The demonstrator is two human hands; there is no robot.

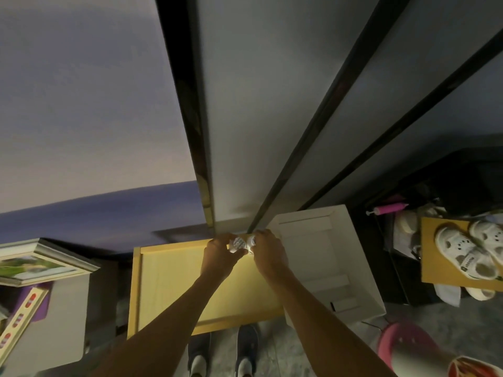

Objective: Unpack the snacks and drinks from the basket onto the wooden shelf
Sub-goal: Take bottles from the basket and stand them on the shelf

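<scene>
Both my arms reach forward over the yellow wooden shelf top (174, 278). My left hand (217, 254) and my right hand (268, 250) meet at the shelf's far edge. Together they hold small white snack cups with printed foil lids (239, 244) between their fingers. One lid faces the camera; a second cup shows partly under my right fingers. How many cups there are stays hidden. The pink basket (394, 344) stands on the floor at the lower right, with a red packet (473, 368) at its near edge.
A white cabinet (326, 257) adjoins the shelf on the right. A picture frame (46, 262) lies on a white unit at left. White sandals (468, 251) sit on a yellow board at right. Dark tall rails (321, 112) rise behind. My shoes (223, 352) stand on the floor below.
</scene>
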